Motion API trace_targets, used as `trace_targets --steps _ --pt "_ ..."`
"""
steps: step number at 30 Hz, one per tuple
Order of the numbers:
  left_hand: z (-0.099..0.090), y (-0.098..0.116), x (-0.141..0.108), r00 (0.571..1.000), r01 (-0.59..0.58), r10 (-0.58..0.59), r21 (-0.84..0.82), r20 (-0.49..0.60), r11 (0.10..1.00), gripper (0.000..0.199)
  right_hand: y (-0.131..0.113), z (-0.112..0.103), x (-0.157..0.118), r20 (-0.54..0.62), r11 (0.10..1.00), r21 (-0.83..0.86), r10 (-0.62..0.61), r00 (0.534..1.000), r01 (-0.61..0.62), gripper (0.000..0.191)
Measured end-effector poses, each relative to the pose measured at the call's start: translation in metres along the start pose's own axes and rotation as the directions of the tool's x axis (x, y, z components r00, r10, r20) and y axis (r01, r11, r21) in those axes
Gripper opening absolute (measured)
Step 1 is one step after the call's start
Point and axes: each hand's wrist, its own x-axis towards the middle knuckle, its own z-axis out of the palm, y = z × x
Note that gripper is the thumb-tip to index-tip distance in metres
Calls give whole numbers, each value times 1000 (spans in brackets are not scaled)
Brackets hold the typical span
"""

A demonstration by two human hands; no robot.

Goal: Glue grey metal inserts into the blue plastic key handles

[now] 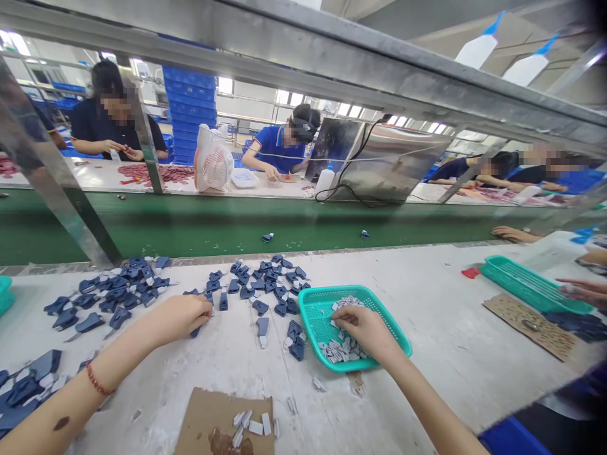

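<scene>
My left hand (183, 316) is at the pile of dark blue plastic parts (270, 275), its fingers curled together around a blue part that is mostly hidden. My right hand (358, 319) reaches into the green basket (403, 338), fingers pressed together at the small grey-white pieces (341, 351); what they pinch is too small to make out. More blue parts (114, 287) lie at the left. Near the front edge, a brown cardboard piece (199, 420) holds several small white pieces (256, 428).
A green conveyor belt (213, 221) runs behind the table, under a metal frame (303, 47). At the right are another green basket (526, 284), a cardboard piece (521, 316) and a person's hand (585, 291). Other people sit across the belt.
</scene>
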Motion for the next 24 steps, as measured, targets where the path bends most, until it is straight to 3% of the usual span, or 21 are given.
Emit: trace_targets --steps 5,11,19,24 --pt "-10 2 -14 994 6 -3 -32 110 999 26 2 -1 -5 -61 997 -75 -41 997 36 21" --pt "-18 1 -32 985 60 -53 -38 161 997 33 4 1 -3 -6 961 -175 -220 975 216 24" --pt "-10 4 -41 986 63 -62 3 157 998 28 5 -1 1 37 909 -249 -335 941 334 25" --pt "-13 16 -54 996 87 -83 -127 37 988 30 5 1 3 52 912 -229 -338 940 341 30"
